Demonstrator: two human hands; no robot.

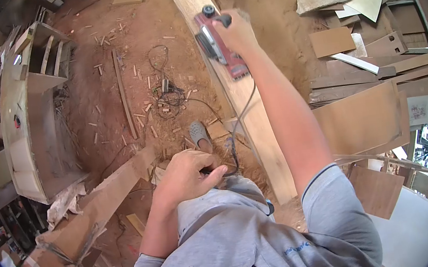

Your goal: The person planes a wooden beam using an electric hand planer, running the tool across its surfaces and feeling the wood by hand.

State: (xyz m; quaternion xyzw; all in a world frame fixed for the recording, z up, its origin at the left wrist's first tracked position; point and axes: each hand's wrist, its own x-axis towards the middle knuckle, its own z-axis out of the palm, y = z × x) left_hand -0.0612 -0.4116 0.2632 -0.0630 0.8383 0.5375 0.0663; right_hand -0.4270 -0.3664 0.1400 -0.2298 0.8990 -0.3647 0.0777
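My right hand [235, 30] is wrapped round the handle of a red electric planer [222, 48]. The planer rests on a long pale wooden beam [260, 133] that runs from the top of the view down to the right of my body. My left hand [193, 174] is held in front of my waist with its fingers curled round the planer's dark cable [234, 150]. The cable runs from the planer's rear down past the beam's left side to that hand.
A coiled cord [170, 93] lies among wood scraps on the dirt floor, beyond my shoe [199, 133]. A long wooden workpiece [23, 142] stands at left. Boards [358, 120] and offcuts are piled at right. Another plank [103, 194] slants at lower left.
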